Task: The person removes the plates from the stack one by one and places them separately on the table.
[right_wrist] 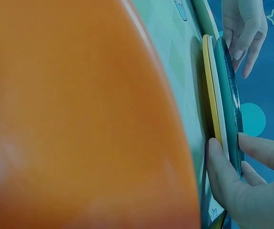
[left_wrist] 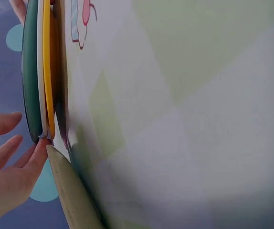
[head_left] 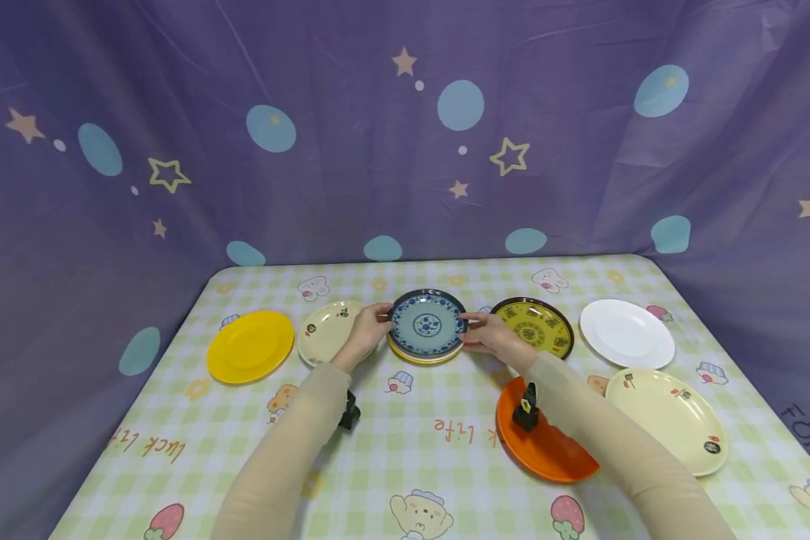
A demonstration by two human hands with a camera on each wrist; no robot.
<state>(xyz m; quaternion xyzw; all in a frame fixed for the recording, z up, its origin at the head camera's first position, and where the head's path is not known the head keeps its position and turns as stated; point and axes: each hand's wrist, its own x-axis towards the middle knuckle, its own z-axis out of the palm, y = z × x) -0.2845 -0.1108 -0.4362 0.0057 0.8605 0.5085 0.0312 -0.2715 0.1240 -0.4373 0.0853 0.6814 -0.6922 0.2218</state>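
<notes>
A blue-and-white patterned plate (head_left: pixel 427 325) lies on top of a white plate and a yellow plate at the table's far middle. My left hand (head_left: pixel 378 321) grips its left rim and my right hand (head_left: pixel 472 334) grips its right rim. The left wrist view shows the stack (left_wrist: pixel 36 71) edge-on, with my left hand (left_wrist: pixel 22 138) at its rim, one fingertip against the edge and the others over the top plate. In the right wrist view my right hand (right_wrist: pixel 232 152) pinches the stack (right_wrist: pixel 220 95), thumb at the lower edge and a finger on the blue plate's face.
On the checkered tablecloth (head_left: pixel 405 442) stand a yellow plate (head_left: pixel 250 346), a cream plate (head_left: pixel 324 334), a dark-rimmed yellow patterned plate (head_left: pixel 540 324), a white plate (head_left: pixel 626 334), a cream oval plate (head_left: pixel 668 420) and an orange plate (head_left: pixel 547 454) under my right forearm. A purple curtain surrounds the table.
</notes>
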